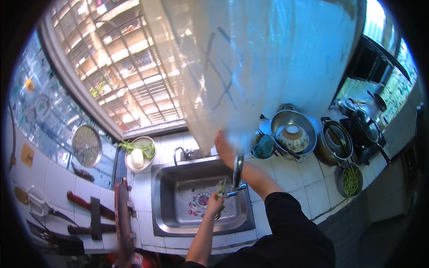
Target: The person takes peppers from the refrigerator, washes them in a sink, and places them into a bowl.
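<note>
My left hand (215, 203) grips a small bunch of green vegetables (220, 188) under the tap's spout end (236, 191). It is over the stainless steel sink (167, 201). Around the drain strainer (202, 199) lie several small reddish-pink scraps. Beyond the chrome tap (238, 169), my right hand (224, 149) reaches to the sink's back edge, at the bottom of a translucent plastic curtain (224, 83). Its fingers are blurred and partly lost against the curtain, so whether they touch anything is unclear.
Left of the sink stands a bowl (130, 164) with green stalks and a white piece. Knives (90, 204) hang on the left wall. To the right are a blue cloth (264, 146), a metal basin (310, 129) holding a patterned bowl, a large pot (323, 150) and a pan of green beans (351, 181).
</note>
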Demonstrator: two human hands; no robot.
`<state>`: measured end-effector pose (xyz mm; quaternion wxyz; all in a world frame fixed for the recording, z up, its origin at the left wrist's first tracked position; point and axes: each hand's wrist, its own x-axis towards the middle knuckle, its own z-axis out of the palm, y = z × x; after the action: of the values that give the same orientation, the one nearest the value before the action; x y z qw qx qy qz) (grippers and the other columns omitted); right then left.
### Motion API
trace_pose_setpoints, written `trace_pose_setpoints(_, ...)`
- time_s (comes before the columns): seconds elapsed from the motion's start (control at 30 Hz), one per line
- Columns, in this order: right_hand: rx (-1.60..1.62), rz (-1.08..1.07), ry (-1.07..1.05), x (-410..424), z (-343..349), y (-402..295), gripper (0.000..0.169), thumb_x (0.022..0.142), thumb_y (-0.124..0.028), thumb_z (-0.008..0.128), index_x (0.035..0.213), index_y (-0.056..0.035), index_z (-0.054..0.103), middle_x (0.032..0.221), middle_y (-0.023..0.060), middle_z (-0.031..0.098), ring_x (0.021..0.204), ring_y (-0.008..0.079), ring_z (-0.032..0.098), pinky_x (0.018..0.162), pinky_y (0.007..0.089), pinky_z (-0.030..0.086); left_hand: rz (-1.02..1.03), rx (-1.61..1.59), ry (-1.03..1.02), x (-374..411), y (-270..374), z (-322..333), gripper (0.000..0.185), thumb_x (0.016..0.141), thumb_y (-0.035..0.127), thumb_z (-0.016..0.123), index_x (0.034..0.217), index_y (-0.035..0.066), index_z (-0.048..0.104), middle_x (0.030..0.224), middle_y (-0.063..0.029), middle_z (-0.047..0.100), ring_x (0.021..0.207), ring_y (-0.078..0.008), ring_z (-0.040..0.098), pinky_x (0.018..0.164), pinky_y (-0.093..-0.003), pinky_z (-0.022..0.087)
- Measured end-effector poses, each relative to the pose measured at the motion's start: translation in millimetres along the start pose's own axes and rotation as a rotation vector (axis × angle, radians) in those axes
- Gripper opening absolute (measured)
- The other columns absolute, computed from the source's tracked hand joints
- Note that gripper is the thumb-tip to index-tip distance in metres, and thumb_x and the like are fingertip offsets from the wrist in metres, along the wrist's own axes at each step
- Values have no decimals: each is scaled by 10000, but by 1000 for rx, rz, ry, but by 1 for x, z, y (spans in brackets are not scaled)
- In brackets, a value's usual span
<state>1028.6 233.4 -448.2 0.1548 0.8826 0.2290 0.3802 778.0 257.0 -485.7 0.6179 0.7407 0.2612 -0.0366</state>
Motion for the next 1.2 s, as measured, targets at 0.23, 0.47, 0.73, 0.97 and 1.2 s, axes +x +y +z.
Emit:
trace_pose_setpoints(0.23,-264,-82,-159,-7,-6,7,329,855,-110,413,1168,-12,440,1117,112,495,1027,199,486,914,305,359,43,163,156,-8,-22,-54,237,814,125,539,1027,24,559,801,-106,607,729,-182,580,651,-301,459)
trace_pose_setpoints(0.47,1128,-192,-89,-110,-89,52,275,701,-163,515,945,-43,554,961,115,558,1057,302,452,943,444,310,-3,49,128,-12,-25,-66,155,826,142,538,917,23,576,672,-53,565,528,-126,524,496,-282,443)
trace_pose_setpoints(0.73,902,-220,-282,-183,-129,151,58,676,-105,553,661,-71,597,797,83,572,844,260,519,716,377,429,-56,-380,81,-10,-18,-42,120,845,160,537,839,39,534,618,-31,516,494,-113,505,415,-235,402)
trace_pose_setpoints(0.97,1027,779,-67,-177,-38,260,249,723,-77,539,966,-22,556,939,143,562,854,319,544,742,398,441,-73,-553,75,-33,1,-29,155,873,169,503,928,26,525,706,-78,577,517,-136,530,444,-234,426)
trace_pose_setpoints(1.2,976,1784,-408,-139,52,347,465,693,-120,615,1096,70,484,1070,226,524,975,328,538,806,357,448,-152,-645,270,-68,-2,7,175,890,201,461,953,43,501,695,-77,552,525,-157,519,436,-271,431)
